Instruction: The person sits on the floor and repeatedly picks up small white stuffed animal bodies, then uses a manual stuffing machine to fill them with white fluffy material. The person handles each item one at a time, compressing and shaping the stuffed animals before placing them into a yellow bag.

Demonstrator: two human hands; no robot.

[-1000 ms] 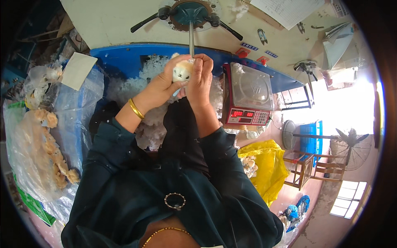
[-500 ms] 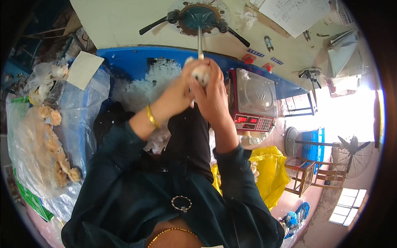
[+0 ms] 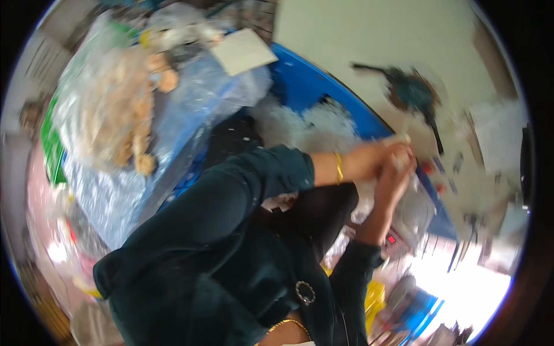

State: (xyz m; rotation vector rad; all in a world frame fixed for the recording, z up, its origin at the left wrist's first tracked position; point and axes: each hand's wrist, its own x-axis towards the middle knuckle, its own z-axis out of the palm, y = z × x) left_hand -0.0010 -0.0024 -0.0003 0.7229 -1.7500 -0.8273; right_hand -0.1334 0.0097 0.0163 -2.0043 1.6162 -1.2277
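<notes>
My left hand (image 3: 375,157), with a gold bangle at its wrist, and my right hand (image 3: 395,180) are closed together around a small cream plush piece (image 3: 399,160). Fingers cover most of the piece, and motion smears what shows. Just beyond the hands, the thin tube (image 3: 405,128) of a dark green round fitting (image 3: 413,92) points toward them. Whether the plush still sits on the tube I cannot tell. Loose white stuffing (image 3: 329,121) lies beside my left hand, in the blue tray (image 3: 300,75).
A pale machine panel (image 3: 346,34) with black handles stands at the back. At the left, a clear bag (image 3: 104,115) holds tan plush pieces (image 3: 141,132) on plastic sheeting (image 3: 196,109), near a cream card (image 3: 244,52). A red-trimmed scale (image 3: 395,245) stands beside my right forearm.
My view has swung to the left, so the tube, panel and hands now appear farther right. Both hands stay together around the plush piece near the tube.
</notes>
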